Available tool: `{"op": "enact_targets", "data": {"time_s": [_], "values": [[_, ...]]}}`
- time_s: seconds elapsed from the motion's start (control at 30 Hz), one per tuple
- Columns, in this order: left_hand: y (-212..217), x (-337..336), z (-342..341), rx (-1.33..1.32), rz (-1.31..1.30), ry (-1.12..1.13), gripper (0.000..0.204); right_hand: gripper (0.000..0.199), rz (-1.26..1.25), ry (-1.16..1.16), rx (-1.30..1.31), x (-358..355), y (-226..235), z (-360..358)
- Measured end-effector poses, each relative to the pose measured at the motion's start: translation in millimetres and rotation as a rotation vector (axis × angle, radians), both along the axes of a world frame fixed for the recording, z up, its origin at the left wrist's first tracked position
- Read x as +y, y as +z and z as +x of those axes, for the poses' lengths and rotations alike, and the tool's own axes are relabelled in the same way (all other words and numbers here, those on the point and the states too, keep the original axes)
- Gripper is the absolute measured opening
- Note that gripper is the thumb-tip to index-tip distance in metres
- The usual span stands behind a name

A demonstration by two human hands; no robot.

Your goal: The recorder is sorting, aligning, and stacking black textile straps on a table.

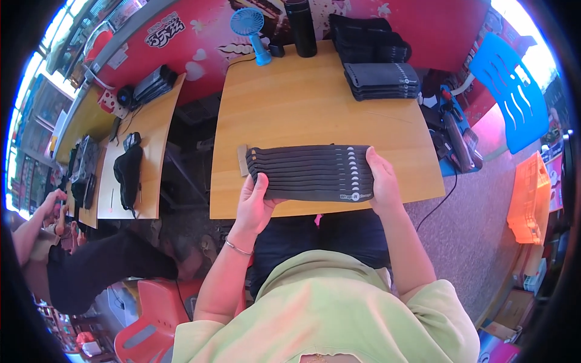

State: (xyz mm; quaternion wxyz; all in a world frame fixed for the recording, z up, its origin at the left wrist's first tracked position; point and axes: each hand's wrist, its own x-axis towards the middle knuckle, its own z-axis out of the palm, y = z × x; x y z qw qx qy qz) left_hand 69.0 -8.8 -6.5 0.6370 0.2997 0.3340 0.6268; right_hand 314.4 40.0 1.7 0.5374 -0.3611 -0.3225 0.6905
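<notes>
Head view, and the wooden table (290, 103) fills the middle, its near edge right at the person's lap. Behind its far edge runs a red wall panel (200, 36) with a white label shape and pale heart marks toward its left. At the far right corner sit folded stacks of dark cloth (375, 54), the nearer stack showing a row of small white marks along its fold. Down at the near edge lies the fanned row of black straps (310, 172), each one tipped with a small white label near its right end, a tan tab poking out at the left. The left hand (254, 202) grips the row's left end, thumb on top, fingers curled under. The right hand (382, 181) clamps the right end, fingers laid flat over the top. A black flask (301, 27) stands at the far edge, a blue handheld fan (251, 30) just left of it.
</notes>
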Motion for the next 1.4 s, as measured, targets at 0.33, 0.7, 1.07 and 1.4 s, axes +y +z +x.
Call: {"op": "enact_targets", "data": {"time_s": [0.33,0.7,1.07,1.4], "values": [[-1.2,11.2,-4.2,0.266,-0.063,0.047,0.026,0.034,0.176,-0.087,-0.344,1.9,-12.9,9.0],[-3.2,16.1,6.1,0.579,-0.071,0.119,0.033,0.031,0.129,-0.062,-0.278,7.6,-16.5,11.9],[5.3,37.2,11.1,0.535,0.002,-0.022,0.032,0.027,-0.029,-0.042,-0.147,13.0,8.4,41.8],[15.2,83.2,7.0,1.024,0.236,-0.133,0.028,0.02,0.462,-0.137,-1.066,29.1,55.9,91.6]]}}
